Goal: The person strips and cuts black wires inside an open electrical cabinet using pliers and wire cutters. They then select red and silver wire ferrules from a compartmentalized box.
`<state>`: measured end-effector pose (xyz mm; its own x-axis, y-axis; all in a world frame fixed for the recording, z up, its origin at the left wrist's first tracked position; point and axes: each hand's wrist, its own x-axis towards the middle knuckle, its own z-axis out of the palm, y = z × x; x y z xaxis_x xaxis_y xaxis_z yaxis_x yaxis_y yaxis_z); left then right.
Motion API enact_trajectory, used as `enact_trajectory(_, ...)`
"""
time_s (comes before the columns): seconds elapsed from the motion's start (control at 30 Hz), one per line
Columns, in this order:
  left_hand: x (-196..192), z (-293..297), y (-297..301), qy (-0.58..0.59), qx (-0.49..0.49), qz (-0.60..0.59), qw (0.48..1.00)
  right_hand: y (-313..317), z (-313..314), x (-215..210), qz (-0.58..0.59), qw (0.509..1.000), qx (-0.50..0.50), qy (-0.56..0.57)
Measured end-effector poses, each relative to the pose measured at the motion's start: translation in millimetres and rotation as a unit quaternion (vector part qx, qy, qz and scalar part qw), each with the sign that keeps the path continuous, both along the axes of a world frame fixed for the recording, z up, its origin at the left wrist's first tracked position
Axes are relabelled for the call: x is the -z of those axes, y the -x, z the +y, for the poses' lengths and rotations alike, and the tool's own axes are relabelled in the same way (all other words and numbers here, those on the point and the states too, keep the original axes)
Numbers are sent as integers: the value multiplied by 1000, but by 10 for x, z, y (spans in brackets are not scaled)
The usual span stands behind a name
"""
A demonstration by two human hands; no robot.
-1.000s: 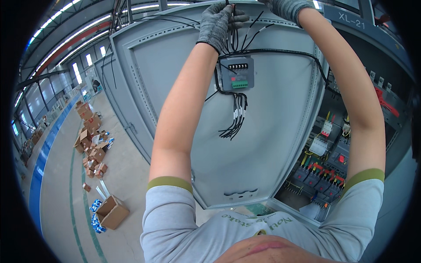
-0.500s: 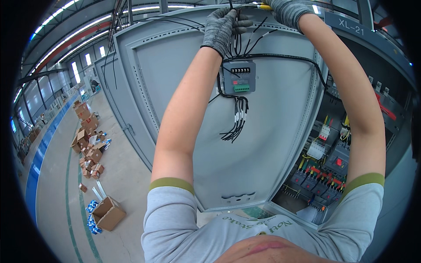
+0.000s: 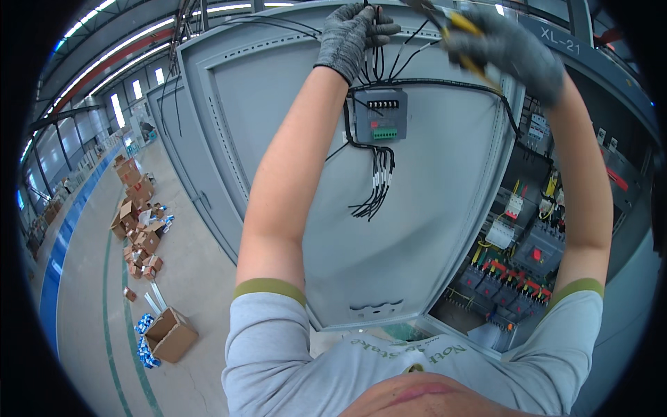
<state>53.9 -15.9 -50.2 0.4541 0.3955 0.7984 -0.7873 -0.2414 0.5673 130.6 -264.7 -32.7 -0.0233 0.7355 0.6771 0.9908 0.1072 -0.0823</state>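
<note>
Above the gray box [image 3: 379,117] on the door [image 3: 403,257], black wires [image 3: 376,64] seem to be getting worked on. The next move likely calls for a steady pinch and careful pliers [image 3: 464,23]. Up there, the left hand [image 3: 345,38] looks pinched on one of them, its other fingers poking out. Up and right of the box, the right hand [image 3: 511,55] is curled around the pliers, too blurry to tell how wide they open. Other wires [image 3: 380,179] hang below the box.
</note>
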Motion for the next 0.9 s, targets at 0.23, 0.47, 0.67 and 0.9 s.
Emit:
enact_trajectory(0.23, -23, 39, -179, -12, 32, -15, 999, 586, -567, 2895, 391, 816, -149, 399)
enact_trajectory(0.47, -53, 89, -76, -31, -18, 17, 999, 774, -897, 3856, 495, 793, -207, 290)
enact_trajectory(0.67, -47, 12, -87, -38, -23, 23, 999, 286, -1009, 2230, 610, 777, -154, -3)
enact_trajectory(0.9, -83, -14, -80, -32, -7, 23, 999, -500, -29, 71, -297, 887, 283, -211)
